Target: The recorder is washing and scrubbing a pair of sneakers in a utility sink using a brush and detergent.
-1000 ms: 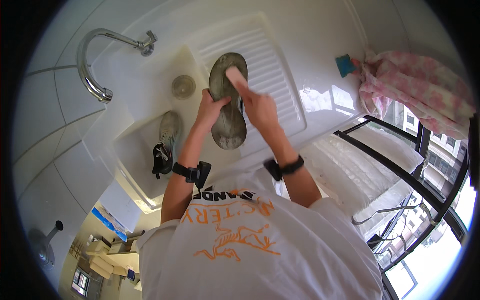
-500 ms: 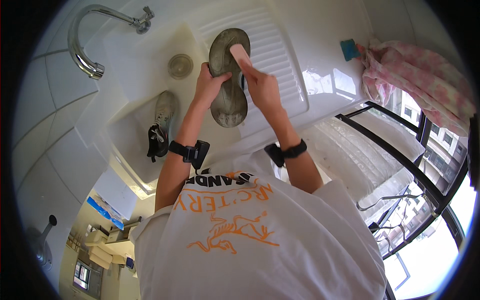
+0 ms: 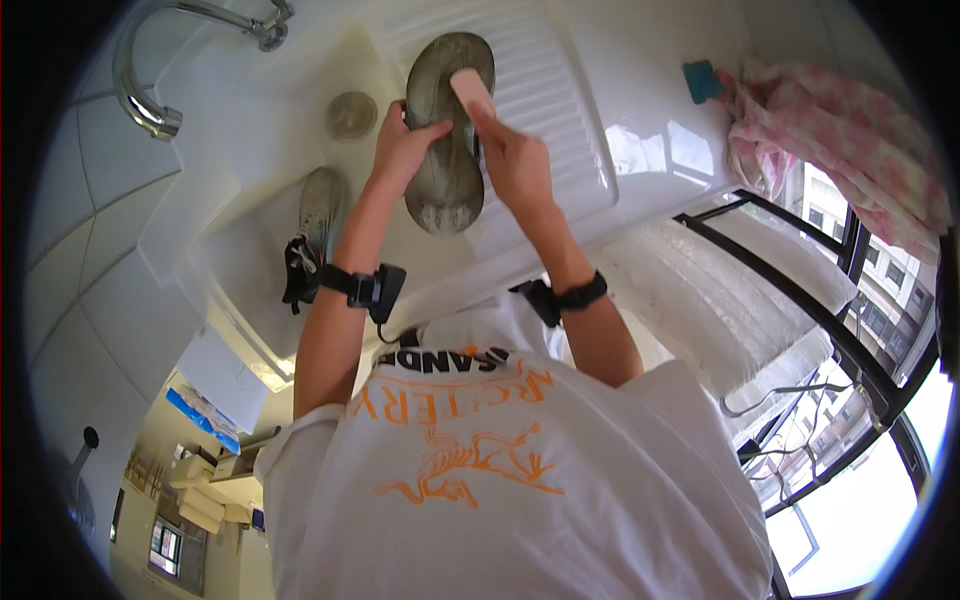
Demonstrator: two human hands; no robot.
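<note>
A shoe (image 3: 445, 195) is turned sole up over the white sink, its grey-brown sole facing me and its toe-to-heel line running away from me. My left hand (image 3: 402, 150) grips its left edge, with the thumb across the middle of the sole. In my right hand (image 3: 518, 170), closed round its near end, is a pink brush (image 3: 470, 92) laid against the far half of the sole. Its bristles are hidden. The second shoe (image 3: 317, 230), a grey sneaker with black heel and laces, lies in the basin to the left of my left forearm.
A chrome faucet (image 3: 160, 122) arches over the left side, near a round drain (image 3: 352, 117). The ribbed washboard (image 3: 545, 110) lies right of the shoe. At the right are a teal sponge (image 3: 702, 82), a pink-and-white cloth (image 3: 820, 130) and a black-framed rack (image 3: 800, 310).
The view has shifted a little, so the sink and shoes sit slightly higher and farther left. The brush stays on the far half of the sole, and both hands keep their grips.
</note>
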